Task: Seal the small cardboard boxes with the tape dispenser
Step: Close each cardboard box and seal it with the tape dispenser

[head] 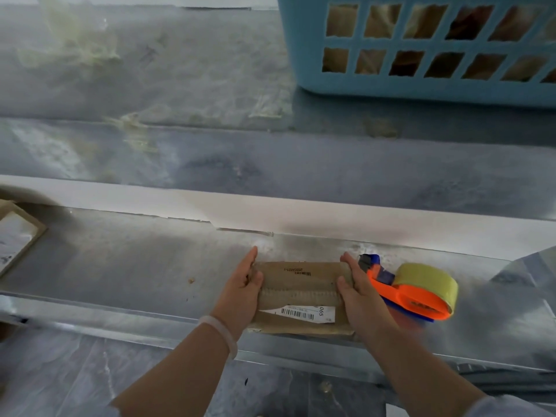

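My left hand (243, 291) and right hand (358, 293) press, fingers straight, against both ends of the taped cardboard box (301, 285), near the bench's (120, 266) front edge, orange tape dispenser (416, 294) just beside my right hand.

Cropped, covered, unreadable
The basket (304, 40) runs off top and right; the left hand (240, 291) and right hand (359, 296) cover the ends of the box (301, 276); label (301, 313) print too small.
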`<state>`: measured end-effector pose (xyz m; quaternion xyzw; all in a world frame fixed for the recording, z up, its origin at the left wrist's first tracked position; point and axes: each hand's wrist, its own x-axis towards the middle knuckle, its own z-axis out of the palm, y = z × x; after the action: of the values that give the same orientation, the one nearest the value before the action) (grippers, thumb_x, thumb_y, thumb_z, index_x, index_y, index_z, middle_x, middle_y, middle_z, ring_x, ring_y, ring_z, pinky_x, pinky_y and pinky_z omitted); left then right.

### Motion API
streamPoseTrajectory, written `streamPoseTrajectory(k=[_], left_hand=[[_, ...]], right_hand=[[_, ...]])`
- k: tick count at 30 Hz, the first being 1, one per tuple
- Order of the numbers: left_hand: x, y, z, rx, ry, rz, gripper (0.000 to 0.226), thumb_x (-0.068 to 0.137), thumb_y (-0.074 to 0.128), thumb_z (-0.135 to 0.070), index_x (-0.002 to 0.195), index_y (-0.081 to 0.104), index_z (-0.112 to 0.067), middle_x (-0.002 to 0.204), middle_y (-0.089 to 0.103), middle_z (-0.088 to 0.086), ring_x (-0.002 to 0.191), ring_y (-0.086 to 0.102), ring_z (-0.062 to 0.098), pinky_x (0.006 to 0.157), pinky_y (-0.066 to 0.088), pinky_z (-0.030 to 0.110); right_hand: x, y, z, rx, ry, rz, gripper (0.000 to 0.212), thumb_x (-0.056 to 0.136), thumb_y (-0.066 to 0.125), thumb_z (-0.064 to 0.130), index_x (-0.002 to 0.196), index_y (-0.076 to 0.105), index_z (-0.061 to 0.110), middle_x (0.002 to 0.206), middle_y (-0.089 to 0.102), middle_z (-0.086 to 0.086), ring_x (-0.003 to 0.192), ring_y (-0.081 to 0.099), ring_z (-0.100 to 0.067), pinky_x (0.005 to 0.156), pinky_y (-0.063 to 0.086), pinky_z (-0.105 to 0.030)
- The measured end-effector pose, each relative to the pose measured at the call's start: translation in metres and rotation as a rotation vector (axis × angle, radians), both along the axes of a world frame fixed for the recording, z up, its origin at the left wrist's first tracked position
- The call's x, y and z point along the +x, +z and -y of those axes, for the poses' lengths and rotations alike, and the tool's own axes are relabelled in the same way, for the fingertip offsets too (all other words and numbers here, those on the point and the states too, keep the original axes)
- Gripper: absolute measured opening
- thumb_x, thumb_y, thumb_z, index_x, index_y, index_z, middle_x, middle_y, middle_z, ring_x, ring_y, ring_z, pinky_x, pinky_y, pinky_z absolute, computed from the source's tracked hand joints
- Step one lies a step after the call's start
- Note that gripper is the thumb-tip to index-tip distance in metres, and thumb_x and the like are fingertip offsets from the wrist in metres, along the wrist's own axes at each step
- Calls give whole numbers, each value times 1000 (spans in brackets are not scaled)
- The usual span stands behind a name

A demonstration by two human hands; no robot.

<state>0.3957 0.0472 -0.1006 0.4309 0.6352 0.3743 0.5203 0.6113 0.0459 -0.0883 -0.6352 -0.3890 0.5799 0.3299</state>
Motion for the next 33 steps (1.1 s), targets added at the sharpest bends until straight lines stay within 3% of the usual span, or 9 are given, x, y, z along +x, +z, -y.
streamPoseTrajectory(k=[5,8,10,12,16,20,26,30,33], left_hand=[[0,1,4,-36,142,150,45,102,46,-16,144,42,-30,140,47,-16,108,55,-2,81,47,14],[-3,7,8,-26,226,-49,41,97,55,-19,138,52,-24,113,61,-18,88,58,-5,64,44,6],[-7,13,16,18,208,-202,36,94,60,-29,129,61,-22,95,64,-19,80,56,-7,57,42,4],[-13,16,22,11,184,-214,29,93,61,-34,119,68,-23,85,66,-22,78,59,-6,60,45,5],[-25,17,42,-115,159,47,31,94,61,-25,124,64,-28,113,70,-4,99,66,12,86,57,33],[-37,23,68,-87,248,239,32,92,62,-16,120,63,-32,108,73,-10,93,70,9,69,58,29],[-94,46,104,-43,378,328,54,81,76,-12,125,56,-36,119,61,8,103,65,22,73,58,40],[-142,56,127,0,490,360,50,73,80,-12,117,62,-30,117,60,15,96,65,22,65,56,37],[-182,56,142,37,608,382,42,83,71,-8,119,60,-27,109,65,14,94,64,21,62,54,36]], right_hand=[[-4,0,8,112,-57,150,52,99,51,30,147,33,39,125,52,21,104,61,-7,84,53,-26],[-4,-3,14,203,-140,319,50,91,61,38,140,49,30,136,52,14,120,52,-9,101,47,-36],[0,-2,18,182,-148,317,49,89,65,41,135,54,31,126,59,11,111,57,-9,96,51,-38],[4,-2,23,133,-116,264,45,89,66,36,133,55,32,119,62,12,104,59,-10,89,52,-34],[8,-4,30,126,-105,163,38,92,63,20,128,58,31,112,67,10,96,64,-9,69,50,-22],[-6,4,22,181,-3,176,34,92,62,18,120,60,38,103,66,19,90,62,1,66,45,-18],[-65,29,4,322,194,154,26,91,64,13,106,62,35,101,67,20,89,60,9,73,47,-9],[-127,42,-4,384,323,177,23,90,65,19,108,66,33,103,69,19,95,63,3,76,44,-14],[-179,47,-7,422,347,155,24,89,65,16,111,69,26,106,70,16,97,64,4,78,44,-10]])
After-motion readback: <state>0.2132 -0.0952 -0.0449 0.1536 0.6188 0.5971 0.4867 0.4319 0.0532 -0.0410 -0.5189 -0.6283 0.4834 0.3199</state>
